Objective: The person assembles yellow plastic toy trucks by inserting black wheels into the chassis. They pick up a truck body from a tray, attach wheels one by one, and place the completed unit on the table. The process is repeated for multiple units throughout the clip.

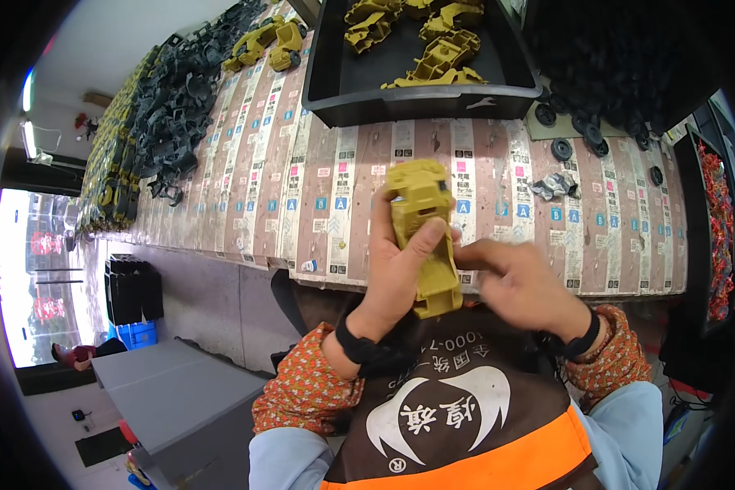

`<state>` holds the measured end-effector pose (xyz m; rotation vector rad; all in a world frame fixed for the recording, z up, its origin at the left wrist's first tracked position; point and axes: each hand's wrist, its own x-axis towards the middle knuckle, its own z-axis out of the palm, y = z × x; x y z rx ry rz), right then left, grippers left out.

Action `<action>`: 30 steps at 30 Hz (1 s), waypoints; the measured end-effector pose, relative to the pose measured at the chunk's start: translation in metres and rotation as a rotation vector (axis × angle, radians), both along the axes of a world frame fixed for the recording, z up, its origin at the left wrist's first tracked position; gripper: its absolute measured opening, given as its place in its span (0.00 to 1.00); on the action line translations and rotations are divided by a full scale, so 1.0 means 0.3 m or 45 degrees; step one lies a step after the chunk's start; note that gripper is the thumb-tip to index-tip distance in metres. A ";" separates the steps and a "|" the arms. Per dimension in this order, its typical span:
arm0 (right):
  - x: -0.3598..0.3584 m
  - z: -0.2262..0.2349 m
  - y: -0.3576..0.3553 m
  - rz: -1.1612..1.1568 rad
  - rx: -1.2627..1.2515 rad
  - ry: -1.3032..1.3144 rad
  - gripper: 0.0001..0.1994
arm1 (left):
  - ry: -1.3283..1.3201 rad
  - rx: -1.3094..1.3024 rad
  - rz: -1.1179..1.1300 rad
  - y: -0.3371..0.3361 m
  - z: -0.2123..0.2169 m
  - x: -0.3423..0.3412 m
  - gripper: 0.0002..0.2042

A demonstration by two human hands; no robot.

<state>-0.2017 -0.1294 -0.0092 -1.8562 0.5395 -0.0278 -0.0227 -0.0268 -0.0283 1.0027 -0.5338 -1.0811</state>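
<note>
My left hand (396, 269) is closed around a yellow plastic toy car body (423, 192), its thumb laid across the hollow side. The body is held upright above the table's front edge, one end toward me. From the right, my right hand (518, 282) reaches in with its index finger stretched to the edge of the car body. Its other fingers curl toward the palm and are smeared by motion, so whether they hold anything cannot be made out.
A black tray (416, 109) with several yellow car bodies stands at the back. Black wheels (561, 149) and a crumpled silvery piece (555, 187) lie at right. Dark plastic parts (171, 122) and yellow toy vehicles (265, 42) are heaped at left. A bin of red pieces (717, 237) stands far right.
</note>
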 end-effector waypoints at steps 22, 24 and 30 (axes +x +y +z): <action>-0.167 0.003 -0.187 -0.458 -0.206 -0.058 0.20 | 0.403 0.096 -0.258 -0.088 0.027 0.035 0.30; -0.175 -0.054 -0.351 -0.757 -0.714 -0.017 0.17 | 0.458 0.076 -0.225 -0.091 0.008 0.038 0.29; -0.157 -0.167 -0.559 -0.469 -1.274 0.210 0.17 | 0.429 0.135 -0.275 -0.056 -0.018 0.061 0.26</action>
